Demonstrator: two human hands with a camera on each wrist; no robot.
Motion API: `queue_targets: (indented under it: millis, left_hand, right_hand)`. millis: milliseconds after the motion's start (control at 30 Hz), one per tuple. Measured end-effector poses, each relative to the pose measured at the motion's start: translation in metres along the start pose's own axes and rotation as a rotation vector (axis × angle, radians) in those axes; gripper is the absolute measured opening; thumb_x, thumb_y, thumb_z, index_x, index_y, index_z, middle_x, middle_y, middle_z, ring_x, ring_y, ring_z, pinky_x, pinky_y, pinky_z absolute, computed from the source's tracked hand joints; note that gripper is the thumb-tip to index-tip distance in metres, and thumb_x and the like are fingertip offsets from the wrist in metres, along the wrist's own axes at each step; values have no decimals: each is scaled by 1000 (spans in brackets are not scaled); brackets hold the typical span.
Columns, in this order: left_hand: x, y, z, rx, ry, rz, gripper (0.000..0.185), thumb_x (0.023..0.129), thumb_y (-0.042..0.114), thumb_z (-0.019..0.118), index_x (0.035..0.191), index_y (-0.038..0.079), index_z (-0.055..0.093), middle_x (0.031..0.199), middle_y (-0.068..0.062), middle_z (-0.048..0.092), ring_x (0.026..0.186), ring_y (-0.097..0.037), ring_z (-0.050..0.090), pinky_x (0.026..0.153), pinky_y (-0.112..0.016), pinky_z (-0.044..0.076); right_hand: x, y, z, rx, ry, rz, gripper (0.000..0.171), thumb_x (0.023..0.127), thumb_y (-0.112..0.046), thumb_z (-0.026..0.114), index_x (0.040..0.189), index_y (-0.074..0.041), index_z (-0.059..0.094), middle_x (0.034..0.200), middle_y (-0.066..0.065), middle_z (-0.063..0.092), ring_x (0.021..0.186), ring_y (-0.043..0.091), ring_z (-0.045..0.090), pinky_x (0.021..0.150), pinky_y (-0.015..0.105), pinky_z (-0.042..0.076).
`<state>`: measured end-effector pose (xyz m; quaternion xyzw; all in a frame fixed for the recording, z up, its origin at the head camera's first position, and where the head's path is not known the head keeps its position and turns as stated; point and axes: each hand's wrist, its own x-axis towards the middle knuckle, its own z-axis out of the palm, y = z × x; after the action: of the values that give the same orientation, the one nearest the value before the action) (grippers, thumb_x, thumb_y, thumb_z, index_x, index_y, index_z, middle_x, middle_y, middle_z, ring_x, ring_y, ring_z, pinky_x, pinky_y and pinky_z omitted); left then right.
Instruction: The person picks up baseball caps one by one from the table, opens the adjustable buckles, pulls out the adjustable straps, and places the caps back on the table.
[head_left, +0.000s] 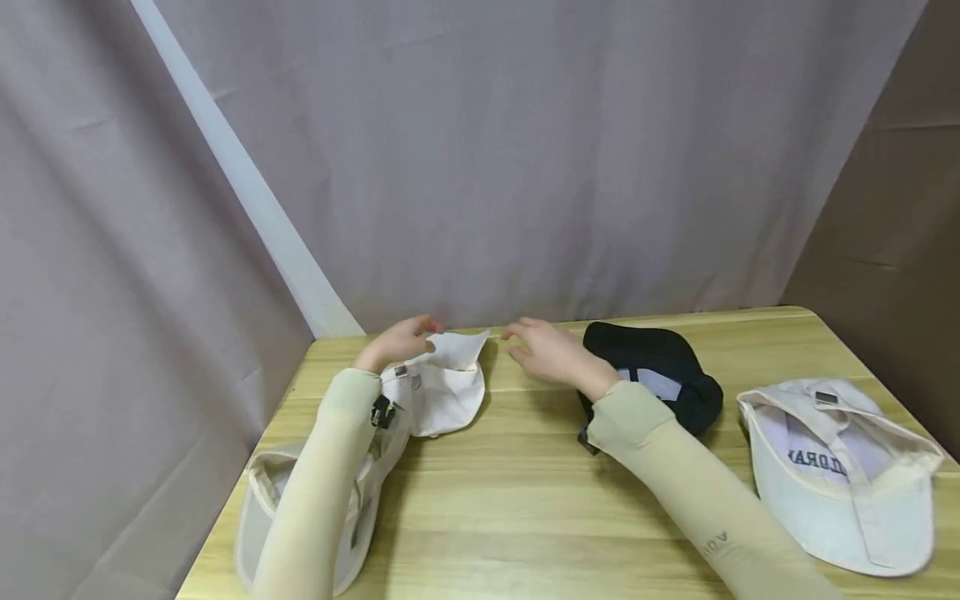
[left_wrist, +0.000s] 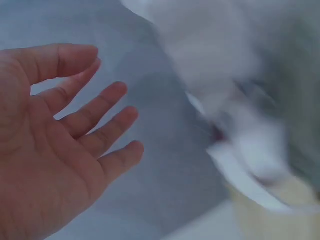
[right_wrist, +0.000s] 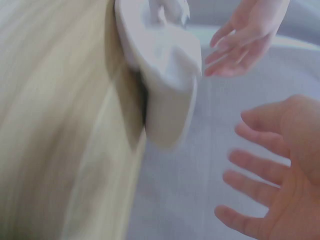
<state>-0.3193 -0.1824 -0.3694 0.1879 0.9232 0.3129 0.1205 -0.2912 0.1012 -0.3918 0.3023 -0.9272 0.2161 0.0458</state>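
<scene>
Scene: 4 caps on a wooden worktop (head_left: 525, 500) that stands against a grey curtain (head_left: 525, 167).
Left hand (head_left: 401, 340): fingers spread and relaxed, gripping nothing; its fingertips sit at the far edge of the folded white cap (head_left: 442, 387), and I cannot tell whether they touch it.
Right hand (head_left: 547, 350): also loose and spread, empty, hovering just right of that cap and apart from it, in front of the black cap (head_left: 660, 367).
Folded white cap: near the far edge of the worktop, left of centre, between the 2 hands.
Orientation: it looks flattened, inside face up, with 1 corner pointing up and away toward the curtain; its long axis seems to run from the near-left to the far-right.
Progress, as I judge it: this cap looks folded and set down, with both hands off it.
Left to do: the black cap, the white cap at the right (head_left: 840, 475) lying inside up, and the white cap under the left sleeve (head_left: 262, 517) all appear unfolded.
Wrist views: blurred; they only confirm 2 open palms.
</scene>
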Motion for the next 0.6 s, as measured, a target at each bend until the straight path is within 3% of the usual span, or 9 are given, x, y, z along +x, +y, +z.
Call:
queue_targets:
  millis: [167, 267, 433, 600]
  left_hand:
    - [-17, -48, 5, 55, 12, -106, 41, 88, 3, 49, 127, -9, 56, 133, -29, 56, 124, -43, 52, 103, -52, 42]
    - [-21, -67, 13, 91, -56, -161, 40, 86, 4, 50, 123, -8, 60, 123, -24, 62, 113, -37, 58, 98, -48, 46]
    - [-23, -76, 27, 71, -127, -193, 33, 82, 6, 56, 113, -3, 64, 103, -12, 63, 94, -25, 56, 83, -38, 47]
    - [-20, -70, 27, 73, -116, -154, 33, 83, 5, 56, 114, -5, 63, 111, -17, 64, 100, -28, 58, 90, -43, 48]
  right_hand:
    - [29, -37, 42, -21, -29, -80, 41, 101, -26, 61, 136, -6, 58, 144, 15, 52, 126, 34, 55, 102, 50, 46]
    - [34, -50, 65, -56, -95, -117, 45, 101, -25, 59, 141, -5, 55, 150, 16, 46, 138, 35, 44, 108, 55, 38]
    - [29, -54, 89, -124, -165, -139, 42, 99, -22, 59, 137, -4, 56, 144, 14, 52, 140, 33, 40, 108, 56, 39]
    - [30, -47, 90, -156, -115, -145, 38, 97, -21, 62, 131, -4, 60, 131, 12, 59, 131, 31, 49, 102, 51, 46]
